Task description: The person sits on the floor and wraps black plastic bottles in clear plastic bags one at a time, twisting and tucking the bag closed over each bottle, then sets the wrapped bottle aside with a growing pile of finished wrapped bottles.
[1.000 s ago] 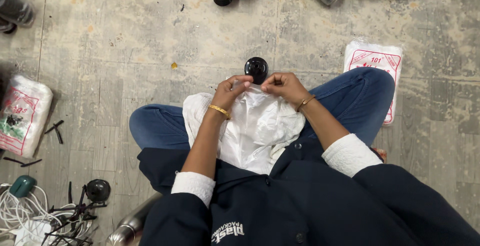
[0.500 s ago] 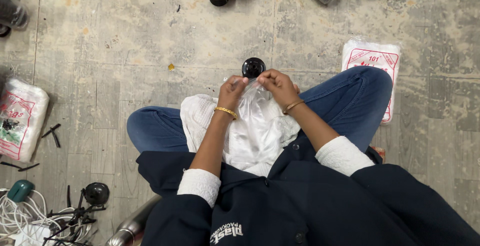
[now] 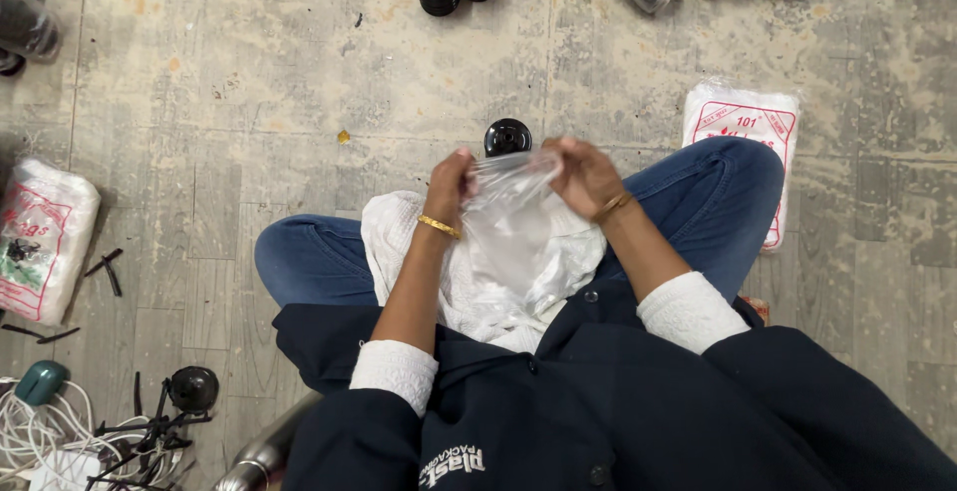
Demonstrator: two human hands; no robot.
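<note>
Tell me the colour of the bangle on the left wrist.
Gold; the bangle shows best in the head view, just below the left hand.

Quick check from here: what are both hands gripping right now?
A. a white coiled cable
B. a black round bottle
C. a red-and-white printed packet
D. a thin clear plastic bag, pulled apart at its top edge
D: the left hand and the right hand each pinch a side of the thin clear plastic bag above the lap, while the black round bottle stands untouched on the floor just beyond them.
</note>
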